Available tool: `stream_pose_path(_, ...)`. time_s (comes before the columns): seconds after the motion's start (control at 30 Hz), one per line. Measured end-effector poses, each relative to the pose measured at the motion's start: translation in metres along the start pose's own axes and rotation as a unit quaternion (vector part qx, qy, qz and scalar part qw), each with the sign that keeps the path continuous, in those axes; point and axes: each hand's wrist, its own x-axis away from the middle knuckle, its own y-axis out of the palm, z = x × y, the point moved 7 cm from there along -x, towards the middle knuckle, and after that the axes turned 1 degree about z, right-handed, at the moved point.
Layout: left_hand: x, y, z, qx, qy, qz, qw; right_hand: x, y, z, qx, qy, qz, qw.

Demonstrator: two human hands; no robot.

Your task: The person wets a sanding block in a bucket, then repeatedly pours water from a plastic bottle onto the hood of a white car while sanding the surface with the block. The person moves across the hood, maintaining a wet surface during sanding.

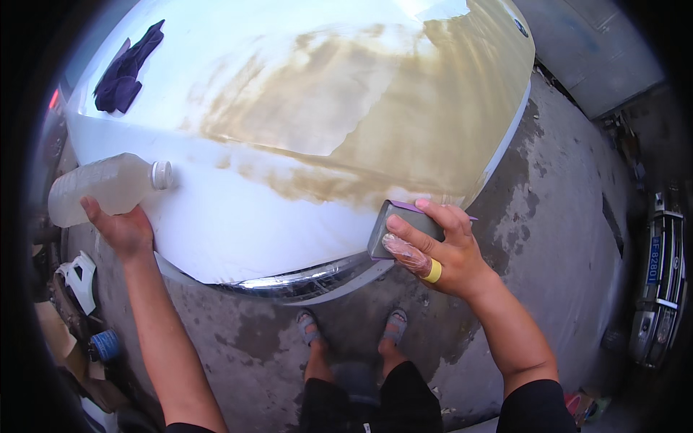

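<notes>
My left hand [122, 227] holds a translucent plastic bottle [100, 187] from below, tilted on its side with its white cap pointing right. Cloudy liquid shows inside. In my right hand [441, 249] is a grey sanding block [381, 230] with purple abrasive paper around it, at the front edge of a white car hood [260, 233]. Whitish residue coats one finger, which has a yellow band. Over the hood spreads a patch of tan, murky wetness [422, 130], streaked toward the middle. What the block's underside touches is hidden.
A dark cloth [122, 81] lies on the hood's far left. Below the hood runs a chrome grille trim [292, 281]. On the wet-stained concrete floor [260, 346], a blue can [105, 345] and a white plastic part [81, 281] sit at left. A car front [660, 287] with a plate stands right.
</notes>
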Motion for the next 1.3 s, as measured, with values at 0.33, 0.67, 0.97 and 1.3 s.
stream_pose_path(0.33, 0.000, -0.002, -0.001, -0.003, -0.015, 0.004, 1.000, -0.033, -0.005, 0.017, 0.003, 0.032, -0.026, 0.999)
stream_pose_path(0.67, 0.005, 0.007, -0.003, 0.001, -0.026, -0.005, 1.000, -0.156, 0.034, -0.022, -0.058, 0.039, 0.014, 0.997)
stream_pose_path(0.97, 0.008, 0.001, -0.007, 0.022, -0.042, -0.021, 0.999, -0.018, -0.014, 0.029, 0.005, 0.169, -0.060, 0.984)
stream_pose_path(1.3, 0.003, -0.002, -0.001, -0.005, -0.007, 0.012, 1.000, -0.167, 0.044, -0.043, 0.022, 0.102, 0.088, 0.991)
